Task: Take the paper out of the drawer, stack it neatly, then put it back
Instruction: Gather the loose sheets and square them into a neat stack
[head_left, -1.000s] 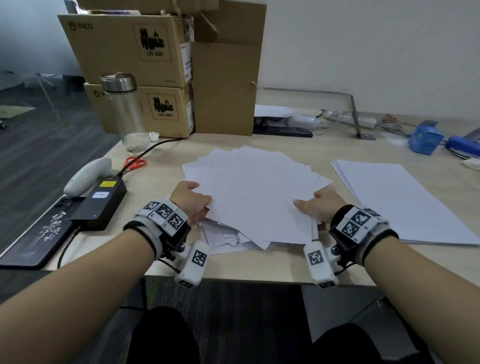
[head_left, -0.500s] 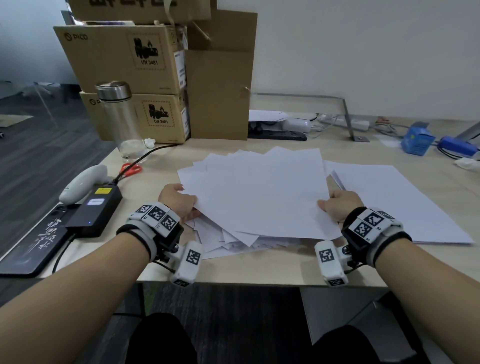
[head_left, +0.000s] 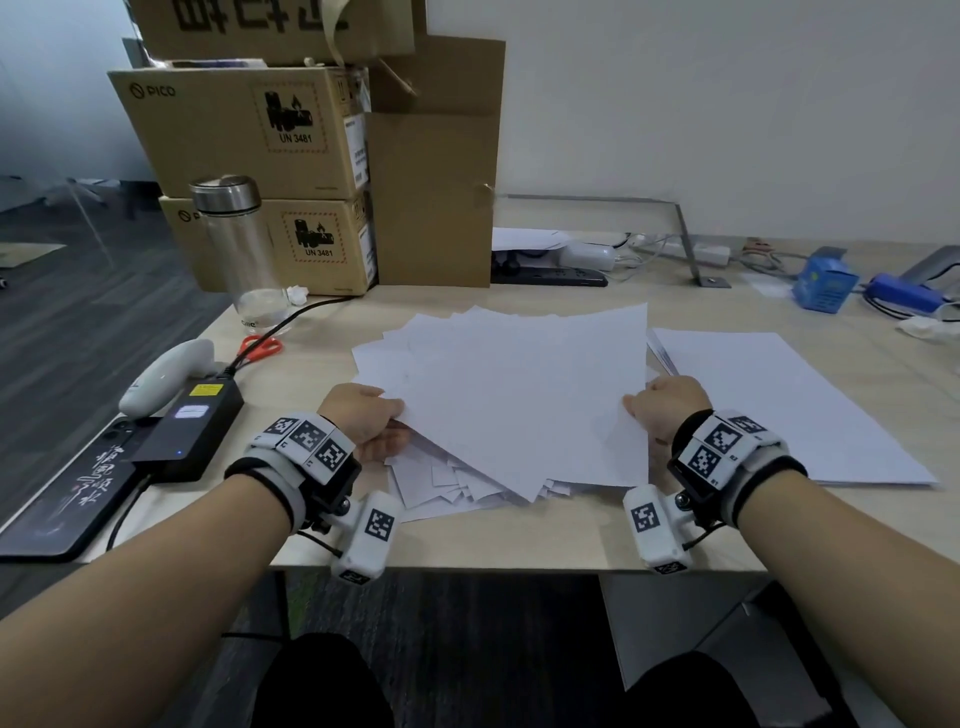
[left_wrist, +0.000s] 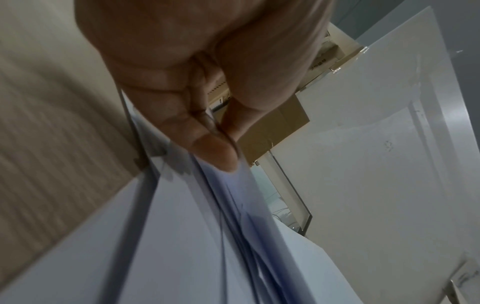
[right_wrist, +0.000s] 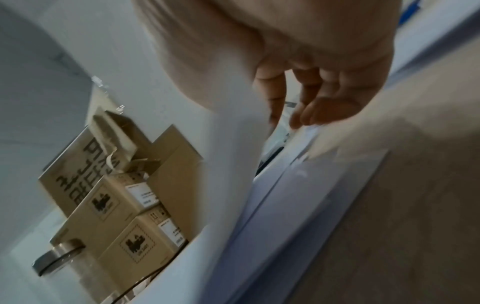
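Observation:
A fanned, untidy pile of white paper (head_left: 509, 395) lies on the desk in front of me, its top sheets lifted and tilted. My left hand (head_left: 363, 421) grips the pile's left edge, fingers under the sheets and thumb on top; the left wrist view shows the sheets (left_wrist: 233, 236) pinched between its fingers (left_wrist: 213, 152). My right hand (head_left: 667, 405) holds the right edge, with fingers (right_wrist: 324, 111) curled under the paper (right_wrist: 233, 164). A second, squared stack of paper (head_left: 789, 405) lies flat on the desk to the right. No drawer is in view.
Cardboard boxes (head_left: 260, 166) are stacked at the back left behind a clear bottle with a steel lid (head_left: 239, 249). Red scissors (head_left: 262, 347), a white device (head_left: 166, 376), a black power brick (head_left: 192, 431) and a dark pad (head_left: 67, 499) lie at left. Blue items (head_left: 826, 280) and cables sit back right.
Both hands have raised the top sheets and swung them clockwise toward the right. My right hand has moved right to the sheets' edge; the left has shifted slightly along the left edge.

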